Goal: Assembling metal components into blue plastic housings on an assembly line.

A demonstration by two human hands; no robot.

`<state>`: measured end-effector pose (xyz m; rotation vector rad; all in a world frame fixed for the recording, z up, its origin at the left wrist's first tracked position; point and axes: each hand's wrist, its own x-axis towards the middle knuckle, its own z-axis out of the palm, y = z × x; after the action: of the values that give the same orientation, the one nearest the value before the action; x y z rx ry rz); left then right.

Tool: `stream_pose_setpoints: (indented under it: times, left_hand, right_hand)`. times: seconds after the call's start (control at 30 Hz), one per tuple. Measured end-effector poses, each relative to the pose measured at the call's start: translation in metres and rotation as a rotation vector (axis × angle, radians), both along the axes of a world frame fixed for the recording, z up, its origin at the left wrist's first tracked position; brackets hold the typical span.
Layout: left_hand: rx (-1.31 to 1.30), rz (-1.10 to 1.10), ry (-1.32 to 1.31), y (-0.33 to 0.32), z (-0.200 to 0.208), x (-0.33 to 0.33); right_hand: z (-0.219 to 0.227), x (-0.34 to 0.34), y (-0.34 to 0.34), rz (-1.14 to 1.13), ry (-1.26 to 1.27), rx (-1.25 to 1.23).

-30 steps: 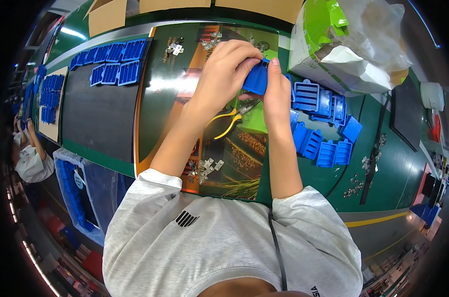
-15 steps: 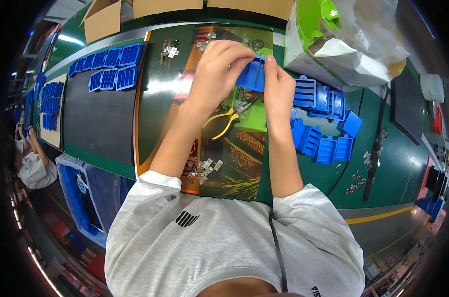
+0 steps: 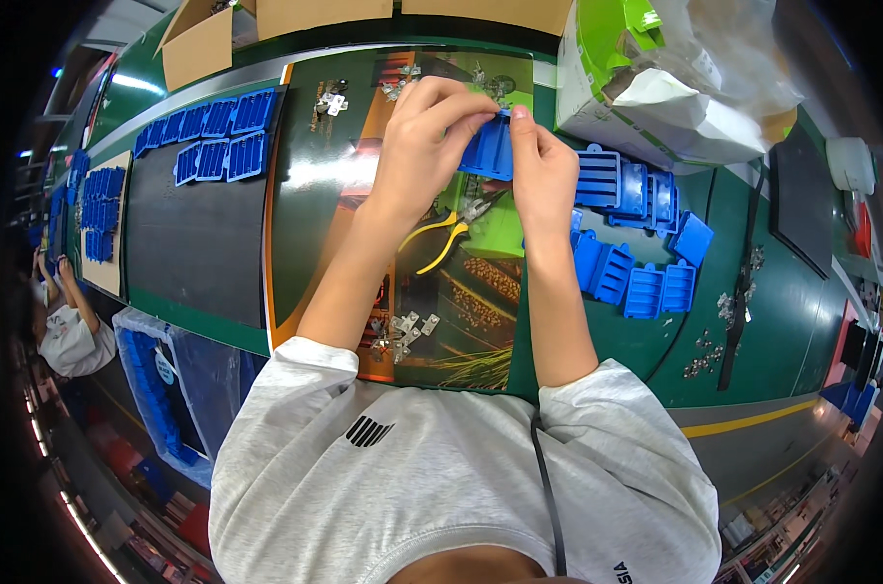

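smooth plas. blue holder (image 3: 490, 156), shiny metal pcs (image 3: 429, 323), v. glossy bench sheet (image 3: 315, 229), matt blk mat (image 3: 198, 234)

Over a dozen blue trays (image 3: 490, 161), one pair of pliers (image 3: 463, 223)

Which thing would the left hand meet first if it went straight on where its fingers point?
Past the blue plastic part it holds, the left hand would probably meet the right hand first, though depth is unclear here.
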<state>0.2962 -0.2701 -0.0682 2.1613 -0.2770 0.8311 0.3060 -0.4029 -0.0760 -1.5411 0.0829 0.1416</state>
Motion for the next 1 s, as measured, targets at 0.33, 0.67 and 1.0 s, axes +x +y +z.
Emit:
stream_pose_setpoints:
  times: [0.33, 0.67, 1.0]
  left_hand:
    - [-0.348, -0.097, 0.237, -0.002, -0.008, 0.000]
    - [-0.761, -0.216, 0.616, -0.005, 0.013, -0.011]
    - [-0.655, -0.256, 0.495, -0.006, 0.018, -0.025]
  right_hand:
    - [0.007, -0.002, 0.001, -0.008, 0.052, 0.097]
    - [-0.001, -0.003, 0.002, -0.075, -0.309, -0.017]
    - [-0.004, -0.010, 0.001, -0.124, -0.528, -0.027]
